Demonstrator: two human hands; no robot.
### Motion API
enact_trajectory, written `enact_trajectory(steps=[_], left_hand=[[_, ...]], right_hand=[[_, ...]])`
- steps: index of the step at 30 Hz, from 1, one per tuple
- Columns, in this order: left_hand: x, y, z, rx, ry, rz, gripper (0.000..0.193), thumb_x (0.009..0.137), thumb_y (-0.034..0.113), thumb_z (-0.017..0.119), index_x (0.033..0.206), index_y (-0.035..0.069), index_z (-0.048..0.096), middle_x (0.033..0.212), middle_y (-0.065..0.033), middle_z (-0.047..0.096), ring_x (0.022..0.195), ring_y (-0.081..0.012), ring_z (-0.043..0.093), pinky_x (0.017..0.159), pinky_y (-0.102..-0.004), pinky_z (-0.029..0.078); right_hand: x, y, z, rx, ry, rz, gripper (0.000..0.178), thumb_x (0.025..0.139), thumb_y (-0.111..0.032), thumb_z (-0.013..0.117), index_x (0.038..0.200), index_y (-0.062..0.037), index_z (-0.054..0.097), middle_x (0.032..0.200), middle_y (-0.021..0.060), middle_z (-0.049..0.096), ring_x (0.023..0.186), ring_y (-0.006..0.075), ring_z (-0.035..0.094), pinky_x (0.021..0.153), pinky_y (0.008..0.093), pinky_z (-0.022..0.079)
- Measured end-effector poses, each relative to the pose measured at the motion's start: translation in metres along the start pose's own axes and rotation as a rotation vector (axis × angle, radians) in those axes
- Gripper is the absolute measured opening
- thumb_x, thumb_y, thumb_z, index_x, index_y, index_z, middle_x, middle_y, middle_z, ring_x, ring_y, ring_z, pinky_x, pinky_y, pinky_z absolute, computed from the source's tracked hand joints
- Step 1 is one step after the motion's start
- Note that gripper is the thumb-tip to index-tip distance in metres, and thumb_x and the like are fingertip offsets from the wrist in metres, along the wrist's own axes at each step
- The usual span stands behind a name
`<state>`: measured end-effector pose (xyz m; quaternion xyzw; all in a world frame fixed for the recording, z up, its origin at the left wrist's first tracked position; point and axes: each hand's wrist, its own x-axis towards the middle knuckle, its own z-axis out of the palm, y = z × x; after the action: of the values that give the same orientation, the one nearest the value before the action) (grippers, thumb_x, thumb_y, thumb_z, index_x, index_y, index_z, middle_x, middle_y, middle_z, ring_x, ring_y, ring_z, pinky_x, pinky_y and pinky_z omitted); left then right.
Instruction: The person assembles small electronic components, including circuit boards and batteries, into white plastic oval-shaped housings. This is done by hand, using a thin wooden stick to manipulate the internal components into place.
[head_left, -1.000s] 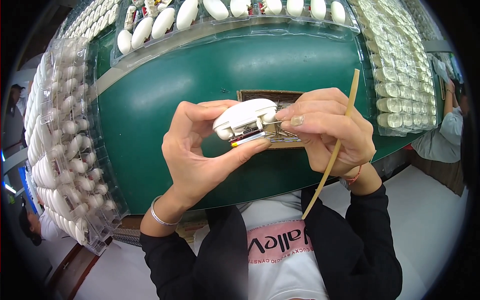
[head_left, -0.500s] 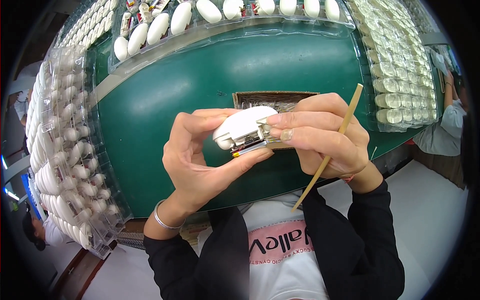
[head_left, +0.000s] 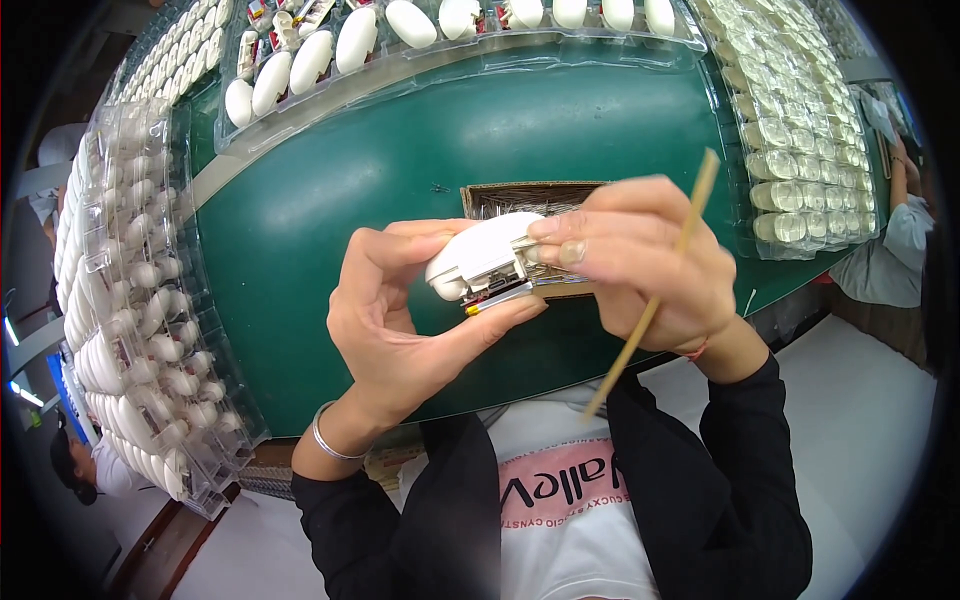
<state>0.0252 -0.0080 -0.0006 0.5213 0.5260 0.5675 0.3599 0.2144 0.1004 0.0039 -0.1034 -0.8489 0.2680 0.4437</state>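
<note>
Between its thumb and fingers, my left hand (head_left: 385, 310) grips a white oval plastic housing (head_left: 480, 250). The housing's open side faces me, showing a dark circuit board with a port and a silvery strip along the bottom edge. My right hand (head_left: 660, 265) is closed, with a thin wooden stick (head_left: 650, 310) held slantwise across it. Its thumb and index fingertip pinch together at the right end of the housing; whatever small piece may be between them is too small to make out. Behind both hands, a cardboard box (head_left: 475, 205) of thin metal pins is partly hidden.
A clear tray (head_left: 350, 95) of white housings lies along the far side of the green table (head_left: 330, 200). Stacked trays of white parts (head_left: 150, 300) stand at left, stacked clear trays (head_left: 800, 170) at right. Other people sit at both sides.
My right fingers have shifted slightly at the housing's right end, and the stick has turned a little with them. The left hand holds the housing almost still.
</note>
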Motion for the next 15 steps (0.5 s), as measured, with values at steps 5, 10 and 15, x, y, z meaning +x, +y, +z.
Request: enact_trajectory(steps=[5,10,15], left_hand=[[-0.001,0.000,0.003,-0.032,0.016,-0.002,0.055,0.067,-0.001,0.088,0.105,-0.001,0.048,0.108,-0.0214,0.065,0.101,-0.0243,0.066,0.086,-0.0351,0.055],[0.000,0.000,0.002,-0.013,0.024,0.036,0.054,0.068,-0.002,0.087,0.105,-0.001,0.048,0.108,-0.0216,0.065,0.101,-0.0244,0.066,0.087,-0.0354,0.055],[0.003,-0.001,-0.003,-0.029,0.018,0.043,0.052,0.069,-0.004,0.085,0.105,-0.001,0.047,0.111,-0.0226,0.063,0.102,-0.0211,0.064,0.088,-0.0325,0.055]], right_hand=[[0.000,-0.002,0.000,-0.277,0.005,-0.143,0.020,0.081,0.009,0.063,0.099,0.0011,0.062,0.097,0.0187,0.073,0.083,0.0280,0.068,0.070,0.0336,0.057],[-0.001,-0.004,0.005,-0.277,0.005,-0.121,0.022,0.079,0.009,0.065,0.100,0.0017,0.062,0.099,0.0199,0.072,0.082,0.0278,0.068,0.068,0.0322,0.057],[0.000,-0.006,0.011,-0.297,0.022,-0.113,0.015,0.086,-0.002,0.068,0.099,0.0019,0.063,0.104,0.0211,0.071,0.084,0.0284,0.067,0.072,0.0329,0.056]])
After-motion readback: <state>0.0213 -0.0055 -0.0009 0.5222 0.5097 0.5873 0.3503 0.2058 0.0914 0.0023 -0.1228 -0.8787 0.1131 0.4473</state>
